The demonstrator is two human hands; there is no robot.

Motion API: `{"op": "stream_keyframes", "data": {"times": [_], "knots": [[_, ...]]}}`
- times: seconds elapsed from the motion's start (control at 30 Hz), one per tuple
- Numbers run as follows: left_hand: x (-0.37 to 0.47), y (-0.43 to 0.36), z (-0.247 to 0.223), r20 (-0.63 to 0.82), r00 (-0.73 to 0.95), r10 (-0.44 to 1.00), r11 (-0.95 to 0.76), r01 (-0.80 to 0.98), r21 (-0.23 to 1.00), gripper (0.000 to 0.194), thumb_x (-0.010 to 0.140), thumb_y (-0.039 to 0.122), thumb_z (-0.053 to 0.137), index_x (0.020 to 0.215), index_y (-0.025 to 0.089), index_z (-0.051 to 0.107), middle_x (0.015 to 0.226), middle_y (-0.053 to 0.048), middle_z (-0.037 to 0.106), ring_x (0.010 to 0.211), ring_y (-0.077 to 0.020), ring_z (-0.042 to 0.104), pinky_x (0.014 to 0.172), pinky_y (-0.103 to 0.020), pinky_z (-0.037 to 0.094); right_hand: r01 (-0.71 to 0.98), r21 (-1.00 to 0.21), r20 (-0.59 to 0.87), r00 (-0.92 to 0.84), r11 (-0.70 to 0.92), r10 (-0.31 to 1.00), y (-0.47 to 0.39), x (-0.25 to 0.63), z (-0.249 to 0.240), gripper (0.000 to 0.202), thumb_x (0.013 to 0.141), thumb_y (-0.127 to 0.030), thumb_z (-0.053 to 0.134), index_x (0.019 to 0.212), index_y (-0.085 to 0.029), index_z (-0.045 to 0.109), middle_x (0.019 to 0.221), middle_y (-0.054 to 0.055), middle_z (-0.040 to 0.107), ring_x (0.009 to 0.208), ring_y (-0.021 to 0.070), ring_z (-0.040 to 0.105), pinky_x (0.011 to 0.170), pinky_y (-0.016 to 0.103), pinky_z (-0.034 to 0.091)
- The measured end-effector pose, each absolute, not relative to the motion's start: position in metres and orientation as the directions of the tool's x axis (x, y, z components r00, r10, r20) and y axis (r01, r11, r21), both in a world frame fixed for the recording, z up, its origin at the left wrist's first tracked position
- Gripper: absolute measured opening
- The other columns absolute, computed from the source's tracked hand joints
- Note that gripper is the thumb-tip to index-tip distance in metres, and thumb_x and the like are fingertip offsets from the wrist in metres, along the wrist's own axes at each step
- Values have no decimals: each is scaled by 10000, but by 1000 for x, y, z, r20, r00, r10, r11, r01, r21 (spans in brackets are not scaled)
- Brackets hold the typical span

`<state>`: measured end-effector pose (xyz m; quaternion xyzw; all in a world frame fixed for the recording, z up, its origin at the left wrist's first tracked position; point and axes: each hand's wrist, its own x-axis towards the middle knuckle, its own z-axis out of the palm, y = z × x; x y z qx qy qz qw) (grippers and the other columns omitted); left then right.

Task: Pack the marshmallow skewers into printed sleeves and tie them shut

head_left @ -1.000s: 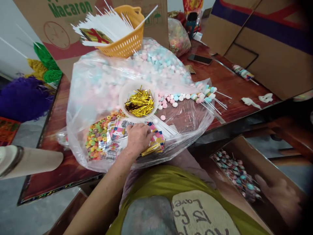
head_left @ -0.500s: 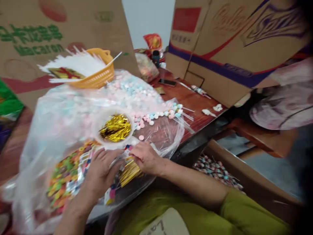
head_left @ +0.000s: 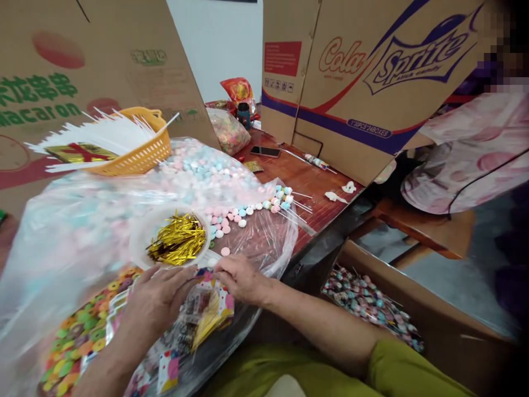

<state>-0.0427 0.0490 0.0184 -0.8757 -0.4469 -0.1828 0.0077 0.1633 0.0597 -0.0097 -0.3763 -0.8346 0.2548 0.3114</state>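
Along the near edge of the surface (head_left: 285, 173), items as follows. Left hand (head_left: 159, 300): palm down, fingers slightly bent and close together, over printed packets (head_left: 226, 300); whether it grips one cannot be told. Right hand (head_left: 242, 278): fingers curled and bunched, fingertips at the upper edge of the packets; their grip is hidden. Packets: clear, dot-patterned, lying beneath and between the hands, with pale gold strips (head_left: 209, 320) on top. Bowl (head_left: 138, 231), white, just beyond the left hand, holding gold tinsel ties (head_left: 179, 240). Ring candies (head_left: 74, 336), multicoloured, beside the left forearm. Large translucent bag (head_left: 37, 270), with pink, blue and white candies (head_left: 206, 165). Basket (head_left: 142, 154), orange, slatted, with white sticks (head_left: 99, 135). Phone (head_left: 265, 151), dark, farther back. Low carton (head_left: 438, 331), right of the surface, containing many wrapped candy sticks (head_left: 367, 300).
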Motion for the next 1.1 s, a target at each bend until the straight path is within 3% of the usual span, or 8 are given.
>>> {"op": "stream_keyframes", "data": {"times": [0.13,0.33,0.43,0.53,0.7,0.93,1.0,1.1], "knots": [[-29,43,9,428,403,809,-508,845,164,200,841,366,504,830,233,652,809,-36,727,754,-218,654,860,-399,408,524,-621,337,-493,583,802,63,163,-16,131,875,-239,465,765,-185,509,722,21,565,701,155,519,673,272,361],[-19,35,13,229,231,946,-275,944,184,259,862,304,432,733,204,633,720,-38,691,740,-205,630,703,-312,423,530,-702,267,-423,475,866,71,185,-27,100,844,-161,457,763,-170,514,719,13,535,697,134,488,661,250,366],[-28,24,19,348,74,934,-143,974,177,253,864,337,455,820,181,650,807,-59,691,789,-210,622,745,-322,413,503,-764,234,-365,403,901,74,197,-39,132,834,-165,452,925,-149,547,848,47,571,783,143,499,712,269,376],[-30,10,14,239,29,971,-77,978,192,270,852,400,488,822,190,656,812,-48,681,769,-190,612,729,-299,418,474,-792,210,-380,385,901,75,190,-45,149,828,-242,489,882,-140,585,810,45,582,742,141,499,677,259,374],[-20,4,-8,121,-61,991,63,998,-13,504,736,521,601,1097,170,589,1023,-133,621,955,-306,552,760,-383,400,632,-684,104,-410,364,906,71,149,-38,186,757,-333,602,824,-159,599,741,27,575,668,134,468,612,245,325],[-37,12,-21,170,14,985,-39,989,144,132,797,332,588,802,218,654,887,-41,655,887,-234,577,795,-377,352,616,-678,112,-454,402,884,75,160,-49,98,757,-199,568,678,-166,614,658,10,569,641,134,490,610,241,353],[-41,13,-16,235,55,970,-106,972,210,139,829,303,550,778,221,649,863,-22,679,867,-207,593,815,-373,345,625,-673,154,-404,395,902,75,169,-43,118,772,-225,561,823,-156,643,792,58,601,765,175,522,704,284,389],[-37,13,2,323,150,934,-232,945,232,140,834,266,533,760,214,640,872,-14,698,841,-187,609,876,-389,342,538,-710,283,-373,454,884,71,170,-22,399,753,-345,617,1099,-149,581,1064,122,571,983,230,497,836,347,389]]}}
